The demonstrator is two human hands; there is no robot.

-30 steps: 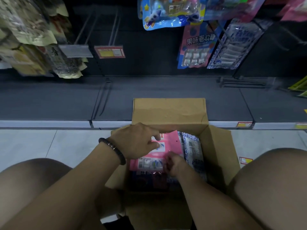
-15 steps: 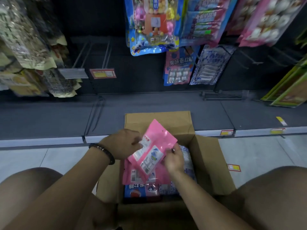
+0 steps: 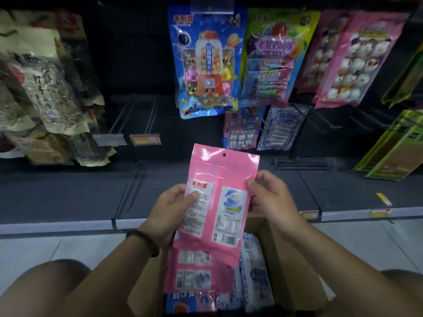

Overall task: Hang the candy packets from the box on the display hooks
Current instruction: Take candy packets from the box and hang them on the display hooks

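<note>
Both the left hand (image 3: 170,208) and right hand (image 3: 266,194) grip the pink packet (image 3: 216,203) (back facing up), so its small hole (image 3: 224,154) may miss a hook.

A packet (image 3: 217,202) is held upright above the open box (image 3: 290,282), gripped at its left edge by the left hand (image 3: 169,209) and at its right edge by the right hand (image 3: 272,197). Further packets (image 3: 196,275) are stacked in the box beneath it. Behind the box a low shelf (image 3: 68,195) is set. Above that shelf, hooks (image 3: 152,117) are fixed to the left — hung packets (image 3: 206,65) are ranged to the right, behind the held one.
</note>
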